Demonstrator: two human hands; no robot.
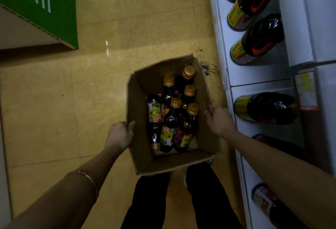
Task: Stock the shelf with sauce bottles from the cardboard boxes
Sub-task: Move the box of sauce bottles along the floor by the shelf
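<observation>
An open brown cardboard box [138, 101] is held above the yellow tiled floor, in front of my legs. Inside lie several dark sauce bottles [171, 119] with gold caps and yellow-red labels, leaning on one another. My left hand [120, 135] grips the box's left wall, thumb over the rim. My right hand [219, 121] grips the right wall, fingers curled over its edge. A white shelf [234, 77] runs along the right side.
Large dark bottles with orange handles [258, 41] stand on the shelf levels at right. A green cardboard box [54, 10] sits at the upper left. A red price tag [307, 90] hangs on the shelf edge. Open floor [72, 101] lies to the left.
</observation>
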